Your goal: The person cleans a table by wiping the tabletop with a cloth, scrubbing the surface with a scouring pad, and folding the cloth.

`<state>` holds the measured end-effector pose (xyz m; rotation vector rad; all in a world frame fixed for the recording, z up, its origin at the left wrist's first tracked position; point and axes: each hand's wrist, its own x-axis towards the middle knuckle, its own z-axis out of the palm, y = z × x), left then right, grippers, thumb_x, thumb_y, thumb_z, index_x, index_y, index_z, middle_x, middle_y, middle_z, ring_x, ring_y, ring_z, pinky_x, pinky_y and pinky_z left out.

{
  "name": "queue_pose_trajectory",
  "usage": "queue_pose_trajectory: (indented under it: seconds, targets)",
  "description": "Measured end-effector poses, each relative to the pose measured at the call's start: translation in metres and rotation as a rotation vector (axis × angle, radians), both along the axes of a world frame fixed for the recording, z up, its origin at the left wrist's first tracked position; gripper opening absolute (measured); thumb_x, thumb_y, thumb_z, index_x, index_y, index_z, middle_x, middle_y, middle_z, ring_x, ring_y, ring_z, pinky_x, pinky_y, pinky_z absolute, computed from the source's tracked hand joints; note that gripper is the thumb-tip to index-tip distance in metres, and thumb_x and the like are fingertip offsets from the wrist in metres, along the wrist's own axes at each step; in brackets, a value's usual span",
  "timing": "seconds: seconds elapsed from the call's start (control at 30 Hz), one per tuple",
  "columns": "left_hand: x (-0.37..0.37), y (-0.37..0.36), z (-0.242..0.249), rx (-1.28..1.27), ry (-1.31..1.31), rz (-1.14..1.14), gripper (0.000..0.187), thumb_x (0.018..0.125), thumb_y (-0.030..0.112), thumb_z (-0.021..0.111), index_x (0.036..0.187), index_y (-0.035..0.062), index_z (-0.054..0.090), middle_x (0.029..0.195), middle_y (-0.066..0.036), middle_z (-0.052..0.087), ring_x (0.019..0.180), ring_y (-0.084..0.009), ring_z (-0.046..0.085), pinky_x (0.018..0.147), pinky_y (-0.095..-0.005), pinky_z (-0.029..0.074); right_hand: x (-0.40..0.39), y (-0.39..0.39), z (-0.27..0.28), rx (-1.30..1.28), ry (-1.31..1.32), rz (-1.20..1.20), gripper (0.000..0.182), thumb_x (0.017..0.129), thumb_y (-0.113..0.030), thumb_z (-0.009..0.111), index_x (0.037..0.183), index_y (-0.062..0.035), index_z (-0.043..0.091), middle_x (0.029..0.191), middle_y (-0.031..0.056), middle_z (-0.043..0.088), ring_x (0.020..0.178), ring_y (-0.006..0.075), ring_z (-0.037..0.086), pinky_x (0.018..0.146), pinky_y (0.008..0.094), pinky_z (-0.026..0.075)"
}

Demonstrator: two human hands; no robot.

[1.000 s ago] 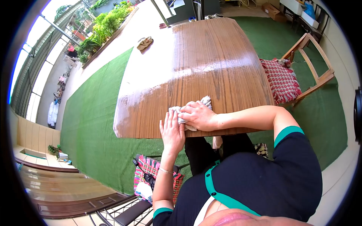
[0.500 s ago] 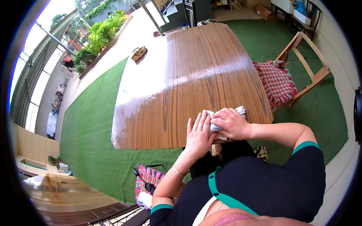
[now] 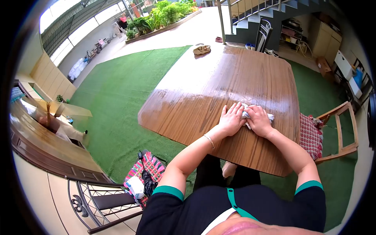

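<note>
A crumpled white and bluish cloth [image 3: 270, 117] lies on the wooden table [image 3: 188, 113], near its front edge. My right hand [image 3: 259, 121] presses down on the cloth, its fingers curled over it, and a bit of cloth sticks out on the right. Flat beside it, my left hand [image 3: 232, 120] has its fingers stretched forward, the fingertips close to the cloth's left part. How much of the cloth lies under my left hand is hidden. Bright glare covers the table's far left part, and the wood grain shows nearer to me.
A wooden chair [image 3: 346, 149] with a red patterned cover stands at the right. Another chair [image 3: 105, 201] is at the lower left, beside a colourful woven seat [image 3: 156, 162] holding a black item. Tan footwear [image 3: 201, 49] shows by the table's far left corner. Green carpet [image 3: 117, 86] surrounds the table.
Both hands have moved with the cloth away from the table's front edge, farther onto the tabletop. The view has turned left, showing more of the chair at the lower left.
</note>
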<state>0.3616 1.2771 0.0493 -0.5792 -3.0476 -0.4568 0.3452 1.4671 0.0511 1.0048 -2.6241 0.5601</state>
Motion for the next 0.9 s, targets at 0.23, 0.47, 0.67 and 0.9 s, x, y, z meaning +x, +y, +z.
queue_pose_trajectory:
  seconds: [0.23,0.47,0.67,0.9]
  targets:
    - [0.010,0.005,-0.028,0.164,0.359,0.036,0.051,0.094,0.027,0.054,0.136,-0.0019,0.052,0.147,-0.018,0.047,0.141,-0.0309,0.039,0.116,-0.0549,0.025,0.007,-0.005,-0.020,-0.030,0.076,-0.106,0.042,0.084,-0.018,0.063,0.125,-0.0148,0.057,0.122,0.0081,0.057,0.115,0.0313,0.051,0.097,0.0471,0.041]
    - [0.064,0.001,-0.040,0.213,0.371,-0.048,0.051,0.089,0.022,0.058,0.133,-0.0022,0.053,0.146,-0.019,0.049,0.137,-0.0327,0.044,0.113,-0.0534,0.031,0.075,0.000,-0.008,0.044,-0.022,-0.097,0.044,0.086,-0.020,0.061,0.128,-0.0113,0.056,0.130,0.0125,0.053,0.121,0.0347,0.048,0.101,0.0485,0.037]
    - [0.119,-0.003,-0.031,0.315,0.300,-0.100,0.060,0.084,0.016,0.057,0.141,-0.0003,0.043,0.148,-0.017,0.043,0.140,-0.0323,0.037,0.118,-0.0510,0.024,0.138,-0.001,0.021,0.085,-0.359,-0.114,0.047,0.090,-0.015,0.061,0.135,-0.0074,0.050,0.135,0.0169,0.048,0.129,0.0369,0.042,0.106,0.0486,0.032]
    - [0.126,-0.006,-0.019,0.395,0.269,-0.109,0.065,0.091,0.024,0.058,0.147,-0.0002,0.037,0.151,-0.020,0.040,0.144,-0.0356,0.033,0.120,-0.0523,0.020,0.141,-0.016,0.014,-0.049,-0.222,-0.158,0.042,0.088,-0.014,0.057,0.130,-0.0069,0.053,0.130,0.0146,0.053,0.125,0.0361,0.045,0.104,0.0488,0.033]
